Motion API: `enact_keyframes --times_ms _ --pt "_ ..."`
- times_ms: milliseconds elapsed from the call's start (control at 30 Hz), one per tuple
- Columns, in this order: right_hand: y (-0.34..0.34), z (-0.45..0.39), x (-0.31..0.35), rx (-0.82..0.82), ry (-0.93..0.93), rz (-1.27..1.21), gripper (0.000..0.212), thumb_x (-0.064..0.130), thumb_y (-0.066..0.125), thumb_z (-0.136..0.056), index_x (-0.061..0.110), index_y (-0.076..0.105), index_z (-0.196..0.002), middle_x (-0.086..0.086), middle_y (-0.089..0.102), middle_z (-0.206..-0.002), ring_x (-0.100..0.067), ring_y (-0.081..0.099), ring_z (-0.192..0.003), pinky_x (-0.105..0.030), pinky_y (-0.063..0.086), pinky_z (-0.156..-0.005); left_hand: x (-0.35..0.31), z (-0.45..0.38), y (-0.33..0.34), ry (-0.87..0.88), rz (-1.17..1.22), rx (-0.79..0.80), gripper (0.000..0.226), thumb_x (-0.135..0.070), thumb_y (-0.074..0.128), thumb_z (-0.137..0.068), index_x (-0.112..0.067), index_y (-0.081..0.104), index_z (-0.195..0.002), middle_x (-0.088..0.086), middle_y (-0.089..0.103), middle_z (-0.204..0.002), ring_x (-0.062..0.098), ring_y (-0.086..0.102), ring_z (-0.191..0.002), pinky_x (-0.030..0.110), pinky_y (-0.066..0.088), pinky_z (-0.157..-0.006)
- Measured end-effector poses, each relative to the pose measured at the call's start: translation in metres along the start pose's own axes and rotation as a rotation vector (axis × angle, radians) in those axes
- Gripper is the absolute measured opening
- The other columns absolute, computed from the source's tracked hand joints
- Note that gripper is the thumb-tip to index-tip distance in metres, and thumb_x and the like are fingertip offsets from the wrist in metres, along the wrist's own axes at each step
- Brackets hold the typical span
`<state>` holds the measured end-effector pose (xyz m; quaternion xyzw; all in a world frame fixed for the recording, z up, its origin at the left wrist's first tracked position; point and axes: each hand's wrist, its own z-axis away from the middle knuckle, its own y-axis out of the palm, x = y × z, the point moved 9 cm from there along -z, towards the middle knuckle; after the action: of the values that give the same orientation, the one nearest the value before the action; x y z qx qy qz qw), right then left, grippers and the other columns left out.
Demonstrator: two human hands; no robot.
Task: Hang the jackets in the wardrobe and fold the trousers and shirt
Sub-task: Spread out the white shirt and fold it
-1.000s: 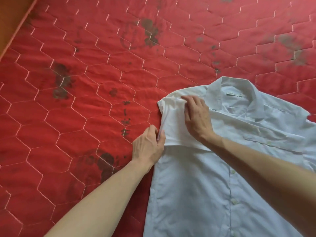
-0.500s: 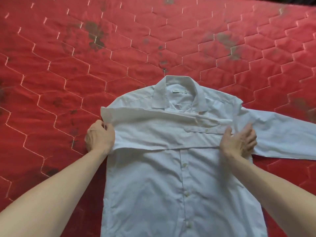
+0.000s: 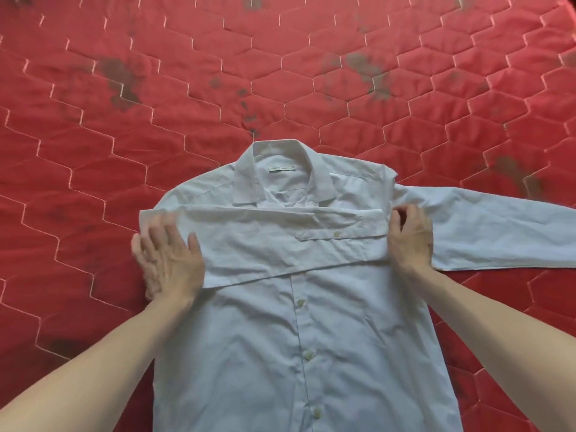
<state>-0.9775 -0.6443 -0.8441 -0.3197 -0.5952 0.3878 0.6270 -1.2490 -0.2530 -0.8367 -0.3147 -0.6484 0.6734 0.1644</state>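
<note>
A white, long-sleeved button-up cotton shirt [image 3: 299, 338] lay face up, buttoned, on a red quilted mattress [image 3: 93, 182] stitched in a hexagon pattern and marked with dark stains. The collar pointed to the far side and the hem ran off the near edge of the view. One sleeve [image 3: 265, 244] was folded across the chest, its buttoned cuff ending near the shirt's right shoulder. The other sleeve [image 3: 498, 232] stretched out flat to the right, across the mattress.

The left hand [image 3: 168, 263] rested flat on the folded sleeve at the shirt's left edge, fingers straight and slightly spread, blurred by motion, holding nothing. The right hand [image 3: 410, 235] was at the shirt's right shoulder seam, beside the cuff end, where the outstretched sleeve began. Its fingers were curled downward into the cloth, apparently pinching the fabric there, though the exact grip was hidden beneath the knuckles. Both bare forearms reached in from the near corners.
</note>
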Motion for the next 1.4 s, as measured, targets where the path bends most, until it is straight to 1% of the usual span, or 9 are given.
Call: enact_keyframes --times_ms 133,300,433,633,833,933,1100,1233,1400 --pt "-0.004 0.007 -0.010 0.012 -0.130 0.177 0.034 0.025 0.047 -0.107 0.013 0.060 -0.136 -0.013 0.052 -0.141 -0.038 0.049 -0.123 -0.053 0.040 -0.101 -0.097 0.026 0.029 0.364 -0.041 0.203 0.064 -0.042 0.022 -0.105 -0.011 0.033 -0.160 0.014 0.029 -0.168 0.031 0.025 -0.157 0.052 0.009 -0.129" --pt "-0.009 0.011 -0.057 0.182 -0.196 0.294 0.064 0.050 0.025 -0.105 0.023 0.034 -0.162 -0.007 0.022 -0.173 -0.029 0.019 -0.159 -0.051 0.018 -0.125 -0.176 0.072 0.070 0.554 -0.048 0.418 0.064 -0.046 0.024 -0.108 -0.026 0.010 -0.167 0.002 -0.001 -0.175 0.023 -0.002 -0.162 0.045 -0.002 -0.130" --pt "-0.035 0.003 -0.112 0.200 -0.135 0.365 0.078 0.063 0.013 -0.097 0.028 0.016 -0.167 -0.002 0.004 -0.176 -0.024 0.000 -0.162 -0.049 0.005 -0.129 -0.212 0.099 0.085 0.584 -0.071 0.436 0.067 -0.049 0.025 -0.108 -0.028 0.002 -0.167 0.001 -0.010 -0.175 0.023 -0.012 -0.161 0.048 -0.003 -0.129" --pt "-0.080 -0.037 -0.202 0.167 0.098 0.385 0.071 0.065 0.015 -0.105 0.034 0.003 -0.168 0.002 -0.005 -0.176 -0.021 -0.006 -0.162 -0.053 0.003 -0.129 -0.277 0.124 0.102 0.643 -0.083 0.458 0.070 -0.056 0.015 -0.105 -0.030 -0.006 -0.166 0.000 -0.017 -0.174 0.022 -0.021 -0.159 0.050 -0.011 -0.128" --pt "-0.121 -0.071 -0.267 0.261 0.321 0.326 0.065 0.064 0.019 -0.106 0.045 -0.002 -0.164 0.009 -0.013 -0.175 -0.019 -0.014 -0.161 -0.057 -0.003 -0.126 -0.341 0.131 0.114 0.692 -0.100 0.415 0.074 -0.060 0.004 -0.101 -0.027 -0.006 -0.166 0.004 -0.012 -0.174 0.023 -0.015 -0.160 0.050 -0.009 -0.129" --pt "-0.145 -0.078 -0.295 0.188 0.443 0.209 0.063 0.059 0.023 -0.108 0.042 0.004 -0.165 0.006 -0.010 -0.175 -0.021 -0.011 -0.161 -0.059 -0.001 -0.125 -0.350 0.132 0.122 0.688 -0.089 0.410 0.078 -0.064 0.000 -0.097 -0.027 -0.007 -0.166 0.005 -0.014 -0.174 0.023 -0.018 -0.159 0.049 -0.009 -0.129" --pt "-0.187 -0.075 -0.340 -0.126 0.630 -0.054 0.077 0.041 0.047 -0.107 0.016 0.008 -0.167 -0.011 0.005 -0.175 -0.031 0.010 -0.161 -0.045 0.010 -0.127 -0.348 0.129 0.128 0.665 -0.114 0.465 0.083 -0.074 -0.003 -0.092 -0.032 -0.024 -0.160 0.000 -0.034 -0.167 0.018 -0.034 -0.154 0.041 -0.028 -0.122" --pt "-0.205 -0.074 -0.344 -0.376 0.673 -0.168 0.084 0.029 0.064 -0.098 0.011 0.017 -0.165 -0.015 0.018 -0.172 -0.036 0.017 -0.157 -0.041 0.016 -0.126 -0.349 0.130 0.126 0.641 -0.133 0.490 0.084 -0.075 -0.006 -0.090 -0.032 -0.031 -0.158 -0.001 -0.042 -0.163 0.018 -0.040 -0.151 0.040 -0.032 -0.119" --pt "-0.207 -0.082 -0.368 -0.420 0.974 -0.558 0.093 0.020 0.071 -0.091 0.015 0.014 -0.164 -0.005 0.034 -0.159 -0.026 0.046 -0.133 -0.041 0.033 -0.117 -0.350 0.130 0.124 0.647 -0.133 0.502 0.084 -0.075 -0.007 -0.089 -0.032 -0.032 -0.157 0.000 -0.044 -0.162 0.018 -0.042 -0.150 0.041 -0.029 -0.121"
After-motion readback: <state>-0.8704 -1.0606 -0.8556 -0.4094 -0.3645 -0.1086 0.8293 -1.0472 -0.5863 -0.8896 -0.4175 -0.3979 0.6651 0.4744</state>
